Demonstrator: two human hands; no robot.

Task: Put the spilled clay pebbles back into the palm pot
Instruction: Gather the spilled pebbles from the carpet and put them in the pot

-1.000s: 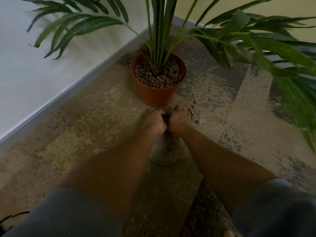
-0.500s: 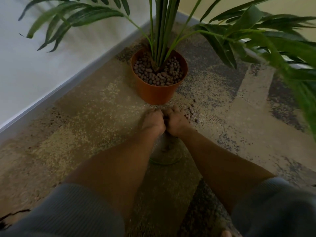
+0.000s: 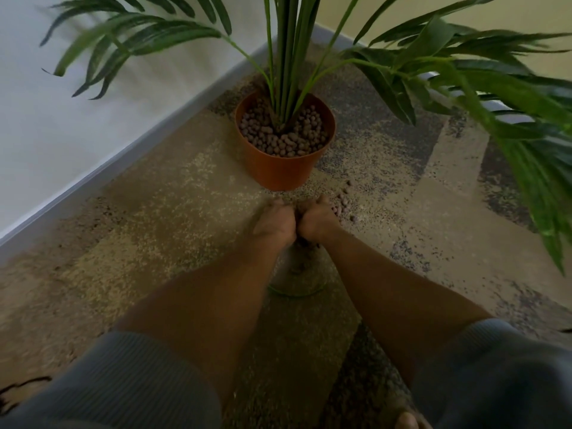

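Note:
The orange palm pot (image 3: 283,176) stands on the carpet near the wall corner, filled with brown clay pebbles (image 3: 284,142) around the palm stems. A few spilled pebbles (image 3: 342,199) lie on the carpet just right of my hands. My left hand (image 3: 274,222) and my right hand (image 3: 315,219) are pressed side by side on the floor in front of the pot. Their fingers are curled down, cupping pebbles that show dark in the gap between them. Most of what they hold is hidden.
A clear round glass container (image 3: 297,284) sits on the carpet under my wrists. White walls and a skirting board (image 3: 130,150) run along the left and back. Long palm fronds (image 3: 510,97) hang over the right side. The patterned carpet (image 3: 173,212) spreads to the left.
My hands have closed the small gap between them and stay low in front of the pot. The fronds have swayed a little.

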